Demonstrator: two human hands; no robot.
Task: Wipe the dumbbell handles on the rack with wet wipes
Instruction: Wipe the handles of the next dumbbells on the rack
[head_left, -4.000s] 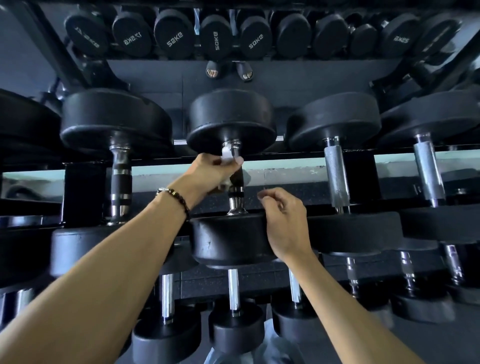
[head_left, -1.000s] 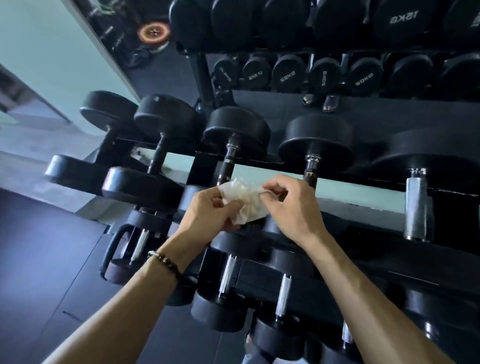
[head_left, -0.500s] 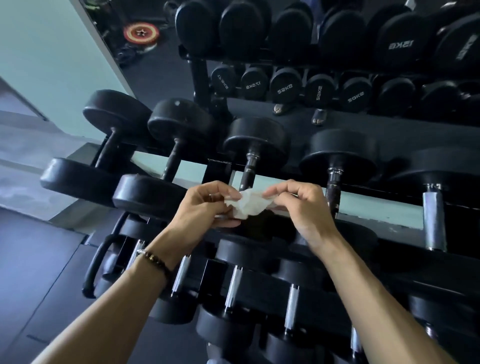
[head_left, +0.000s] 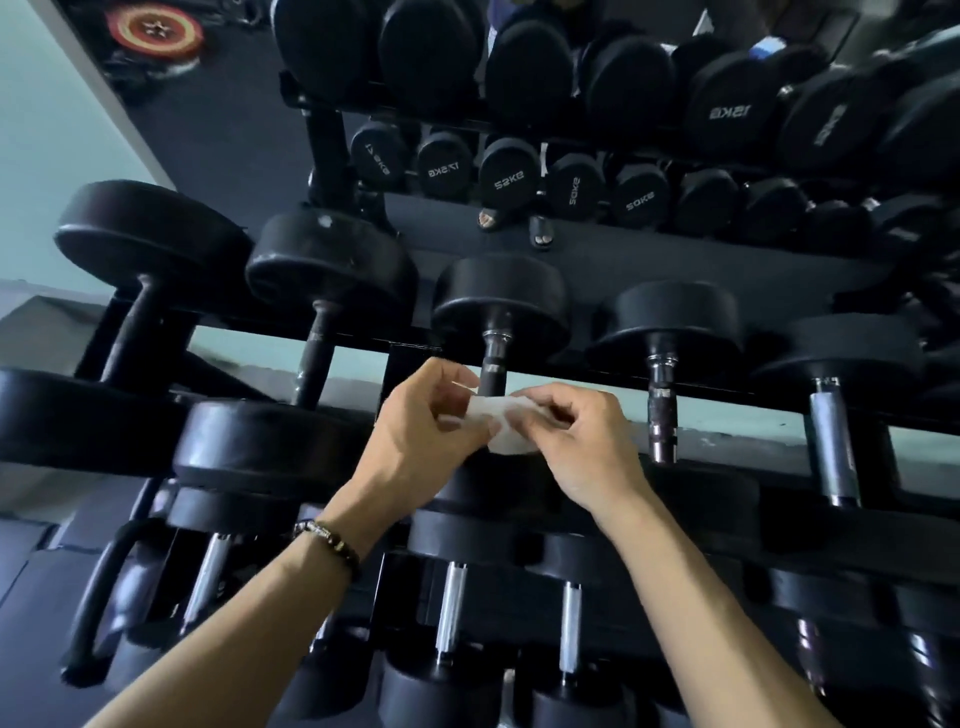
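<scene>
A white wet wipe (head_left: 501, 420) is stretched between my two hands in front of the dumbbell rack (head_left: 737, 400). My left hand (head_left: 423, 439) pinches its left end and my right hand (head_left: 576, 441) pinches its right end. Directly behind the wipe stands a black dumbbell with a dark handle (head_left: 493, 364); the lower part of that handle is hidden by my hands. To its right are a dumbbell with a dark metal handle (head_left: 662, 410) and one with a bright silver handle (head_left: 831, 441). Two dark-handled dumbbells (head_left: 317, 358) sit to the left.
A lower tier holds several dumbbells with chrome handles (head_left: 451, 608). A mirror behind the rack reflects rows of dumbbells (head_left: 501, 176). A black kettlebell handle (head_left: 98, 587) sits low on the left. Dark floor mats lie at the bottom left.
Since four seconds ago my left hand left the dumbbell handle and both hands took the wipe between them. The view has shifted right and closer, and the wipe is pulled flatter.
</scene>
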